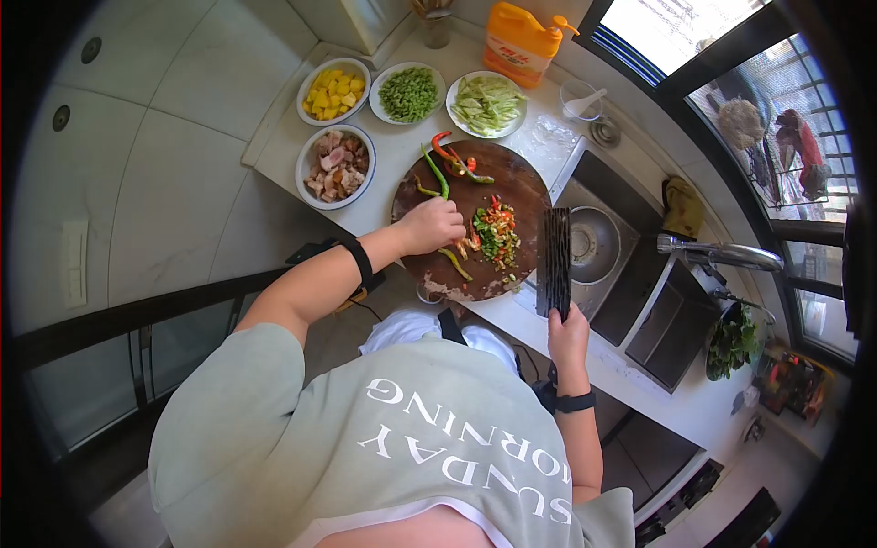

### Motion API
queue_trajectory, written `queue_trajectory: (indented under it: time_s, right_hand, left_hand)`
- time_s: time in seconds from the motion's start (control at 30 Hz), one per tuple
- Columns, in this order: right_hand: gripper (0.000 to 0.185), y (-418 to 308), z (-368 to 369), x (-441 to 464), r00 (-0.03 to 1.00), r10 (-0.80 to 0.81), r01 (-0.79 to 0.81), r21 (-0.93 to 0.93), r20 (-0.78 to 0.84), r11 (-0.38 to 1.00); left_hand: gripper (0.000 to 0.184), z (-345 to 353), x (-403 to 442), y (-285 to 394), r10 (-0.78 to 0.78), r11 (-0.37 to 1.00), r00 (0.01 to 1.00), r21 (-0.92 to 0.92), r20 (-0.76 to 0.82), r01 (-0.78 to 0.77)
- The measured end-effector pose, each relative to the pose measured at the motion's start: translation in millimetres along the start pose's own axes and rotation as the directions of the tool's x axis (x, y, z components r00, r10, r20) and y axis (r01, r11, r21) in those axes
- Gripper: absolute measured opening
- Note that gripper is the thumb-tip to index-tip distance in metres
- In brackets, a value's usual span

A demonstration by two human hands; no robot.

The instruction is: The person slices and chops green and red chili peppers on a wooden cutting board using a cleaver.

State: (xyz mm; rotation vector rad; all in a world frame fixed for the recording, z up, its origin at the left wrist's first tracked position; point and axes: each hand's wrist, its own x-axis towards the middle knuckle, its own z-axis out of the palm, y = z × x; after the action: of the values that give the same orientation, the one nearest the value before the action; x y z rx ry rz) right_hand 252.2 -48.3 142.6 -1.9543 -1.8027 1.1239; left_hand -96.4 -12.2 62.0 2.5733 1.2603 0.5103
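Note:
A round wooden cutting board (534,178) lies on the counter, its right edge beside the sink. My left hand (433,226) is closed over the board's left part, its fingertips pressed together by some pepper pieces; what they hold is hidden. In my right hand (568,336) is a dark, broad-bladed cleaver (554,260), held by its lower end at the board's right edge. Chopped red and green peppers (496,230) form a pile between the hands. Whole green (438,172) and red peppers (440,144) lie above my left hand, and another green pepper (456,265) below it.
Behind the board stand a bowl of meat (336,166), a bowl of yellow chunks (332,94), a plate of chopped greens (408,94), a plate of pale green slices (487,104) and an orange jug (519,46). A double sink (630,274) with a faucet (731,253) is at right.

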Motion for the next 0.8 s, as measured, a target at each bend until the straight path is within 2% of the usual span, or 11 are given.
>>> queue_trajectory:
  time_s: [0.03,0.1,0.2,0.27,0.3,0.37,0.4,0.47,0.6,0.7,0.8]
  right_hand:
    - [0.016,0.8,0.5,0.2,1.000,0.005,-0.005,-0.007,0.008,1.000]
    - [0.016,2.0,0.5,-0.1,1.000,0.011,-0.011,-0.012,0.011,1.000]
    - [0.016,4.8,-2.4,-4.5,1.000,-0.018,0.018,-0.003,0.000,1.000]
    - [0.017,3.8,-4.2,-5.7,1.000,0.000,0.000,0.003,0.010,1.000]
    - [0.017,4.2,-4.7,-6.2,1.000,0.001,-0.001,0.003,0.009,1.000]
    - [0.019,6.3,-6.2,-9.1,1.000,-0.015,0.016,-0.044,0.011,0.999]
    - [0.019,7.9,-5.9,-11.0,1.000,-0.015,0.016,-0.044,0.010,0.999]
    - [0.021,9.7,-3.5,-11.7,1.000,0.009,-0.008,-0.056,0.027,0.998]
    - [0.022,5.8,-2.2,-11.7,0.999,0.012,-0.008,-0.070,0.050,0.997]
    - [0.023,0.6,-0.8,-8.8,0.998,0.005,-0.001,-0.071,0.057,0.997]
    - [0.021,-7.9,-0.3,-7.0,0.994,-0.004,0.016,-0.112,0.105,0.994]
  left_hand:
    - [0.017,3.3,0.1,1.2,0.041,0.999,0.996,-0.003,0.085,-0.041]
    - [0.024,1.9,3.9,6.9,0.059,0.997,0.996,-0.054,0.071,-0.055]
    - [0.035,-11.9,14.5,18.6,-0.015,0.985,0.999,-0.173,-0.041,0.008]
    - [0.045,-12.1,9.7,15.5,0.048,0.997,0.995,-0.059,0.087,-0.043]
    - [0.045,-8.4,5.9,14.8,0.049,0.997,0.995,-0.058,0.088,-0.044]
    - [0.046,7.4,-5.4,17.1,-0.084,0.991,0.971,0.121,0.226,0.057]
    - [0.046,16.1,-11.9,21.4,-0.083,0.991,0.970,0.122,0.226,0.057]
    - [0.050,27.5,-22.0,32.0,-0.338,0.939,0.934,0.117,0.115,0.325]
    - [0.055,19.2,-11.6,50.6,-0.316,0.947,0.949,0.055,0.005,0.315]
    - [0.054,7.7,0.8,40.2,-0.255,0.967,0.967,-0.018,0.018,0.255]
    - [0.050,4.8,5.2,35.9,-0.334,0.943,0.940,0.025,0.072,0.333]
